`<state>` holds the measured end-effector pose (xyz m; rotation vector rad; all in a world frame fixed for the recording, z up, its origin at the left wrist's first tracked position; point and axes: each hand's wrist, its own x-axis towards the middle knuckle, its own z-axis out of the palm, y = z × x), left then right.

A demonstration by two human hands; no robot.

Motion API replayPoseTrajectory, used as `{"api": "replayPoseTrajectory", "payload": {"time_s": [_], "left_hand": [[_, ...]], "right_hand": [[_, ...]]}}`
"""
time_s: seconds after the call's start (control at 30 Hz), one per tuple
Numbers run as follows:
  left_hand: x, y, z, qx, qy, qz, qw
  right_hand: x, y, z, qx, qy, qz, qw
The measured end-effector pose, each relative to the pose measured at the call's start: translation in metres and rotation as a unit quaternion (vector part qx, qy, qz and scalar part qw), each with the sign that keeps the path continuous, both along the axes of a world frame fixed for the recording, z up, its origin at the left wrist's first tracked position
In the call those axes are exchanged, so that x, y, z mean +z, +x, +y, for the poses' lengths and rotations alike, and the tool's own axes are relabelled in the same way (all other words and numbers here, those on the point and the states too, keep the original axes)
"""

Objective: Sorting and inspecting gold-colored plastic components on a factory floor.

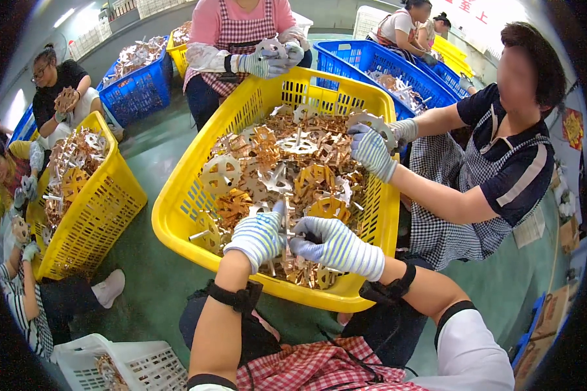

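A large yellow basket stands before me, heaped with stamped metal plates, some silver and some copper-coloured. Over its near side is my left hand, in a striped glove, closed with one finger reaching forward. My right hand, gloved alike, is curled in a pinch just beside it. Between the two hands a narrow metal piece shows, but the fingers hide what each one grips. Several toothed silver plates lie past my hands, among them a round one by the left wall and one with a pin.
Across the basket a co-worker's gloved hands hold a silver plate. Another person's gloved hands grip a toothed plate over the right rim. A second yellow basket stands left, a white basket lower left, blue baskets behind.
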<state>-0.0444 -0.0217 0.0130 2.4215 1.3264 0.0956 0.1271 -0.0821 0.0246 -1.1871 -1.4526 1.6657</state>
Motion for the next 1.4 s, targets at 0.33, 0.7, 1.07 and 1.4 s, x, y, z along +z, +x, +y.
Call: {"api": "replayPoseTrajectory", "payload": {"time_s": [0.33, 0.7, 1.07, 1.4], "left_hand": [[-0.005, -0.007, 0.006, -0.071, 0.017, -0.191, 0.979], [0.004, 0.02, -0.019, -0.111, 0.115, -0.039, 0.986], [-0.05, 0.004, -0.004, -0.121, 0.077, -0.21, 0.967], [-0.049, 0.013, 0.002, -0.11, 0.126, 0.039, 0.985]], "right_hand": [[0.013, 0.028, 0.013, -0.165, -0.197, 0.201, 0.945], [-0.001, 0.044, 0.03, -0.168, -0.294, 0.365, 0.867], [0.014, 0.042, 0.036, -0.107, 0.567, -0.295, 0.761], [0.002, 0.038, 0.026, -0.141, 0.323, -0.292, 0.889]]}}
